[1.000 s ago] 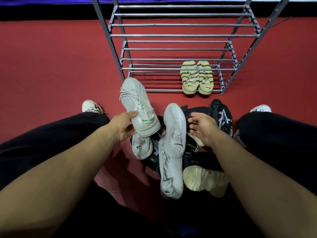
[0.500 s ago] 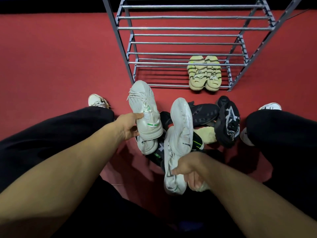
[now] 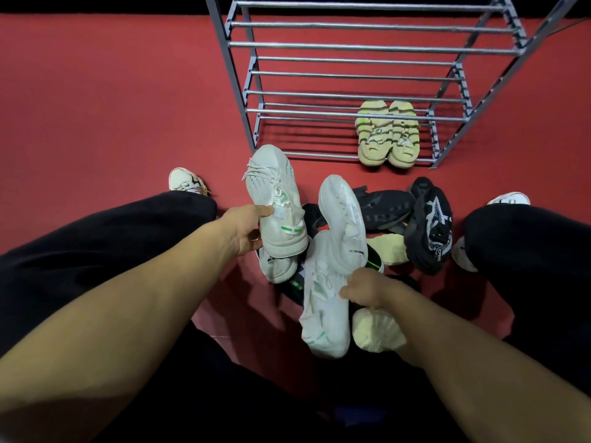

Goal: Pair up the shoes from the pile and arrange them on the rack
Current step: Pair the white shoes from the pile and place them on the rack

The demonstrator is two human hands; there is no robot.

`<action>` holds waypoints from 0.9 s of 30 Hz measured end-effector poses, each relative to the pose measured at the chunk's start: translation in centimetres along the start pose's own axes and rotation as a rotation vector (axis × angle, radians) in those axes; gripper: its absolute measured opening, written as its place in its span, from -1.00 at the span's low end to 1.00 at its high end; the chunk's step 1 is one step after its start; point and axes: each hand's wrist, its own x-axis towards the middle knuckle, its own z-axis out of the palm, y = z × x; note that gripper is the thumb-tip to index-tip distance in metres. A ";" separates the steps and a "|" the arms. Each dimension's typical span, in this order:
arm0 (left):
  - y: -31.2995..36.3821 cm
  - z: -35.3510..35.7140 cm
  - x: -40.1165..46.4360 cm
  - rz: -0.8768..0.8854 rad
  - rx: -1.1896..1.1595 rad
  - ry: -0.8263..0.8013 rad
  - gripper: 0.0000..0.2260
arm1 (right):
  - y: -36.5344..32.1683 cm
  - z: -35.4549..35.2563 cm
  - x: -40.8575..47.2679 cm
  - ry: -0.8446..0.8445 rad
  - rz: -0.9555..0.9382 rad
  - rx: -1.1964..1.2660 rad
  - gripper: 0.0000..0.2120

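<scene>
My left hand (image 3: 243, 228) is shut on a white laced sneaker with a green tag (image 3: 275, 193) and holds it toe-up above the pile. My right hand (image 3: 364, 290) has its fingers curled on a second white sneaker with green marks (image 3: 319, 308), which lies on its side in the pile. A white shoe turned sole-up (image 3: 342, 219) leans just above that hand. The grey metal rack (image 3: 351, 46) stands ahead, with a pair of pale yellow sandals (image 3: 387, 135) on its bottom shelf at the right.
The pile also holds another white shoe (image 3: 275, 266), black shoes (image 3: 387, 209) (image 3: 428, 225) and two loose cream sandals (image 3: 377, 330) (image 3: 388, 249). My knees in black trousers flank the pile, and my own white shoes (image 3: 187, 183) (image 3: 508, 198) rest on the red floor.
My right hand has come back from the black shoes to the near side of the pile and closed on the lying white sneaker. My left hand still holds its sneaker up.
</scene>
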 end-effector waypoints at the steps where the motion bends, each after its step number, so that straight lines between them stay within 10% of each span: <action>1: 0.2 -0.1 0.0 -0.002 -0.011 -0.003 -0.75 | -0.6 -0.7 -0.2 -0.035 -0.004 0.166 -0.82; 11: 3.5 -2.6 0.0 0.035 -0.186 -0.025 -0.63 | -4.1 -11.3 -8.8 -0.123 -0.201 0.481 -0.85; 21: 1.9 -1.8 0.3 0.056 -0.112 -0.003 -0.70 | 1.2 -6.2 -0.7 0.585 -0.177 0.231 -0.77; 27: 0.7 -0.9 0.2 0.068 -0.148 -0.233 -0.78 | 4.0 -3.5 2.0 0.327 -0.109 0.512 -0.43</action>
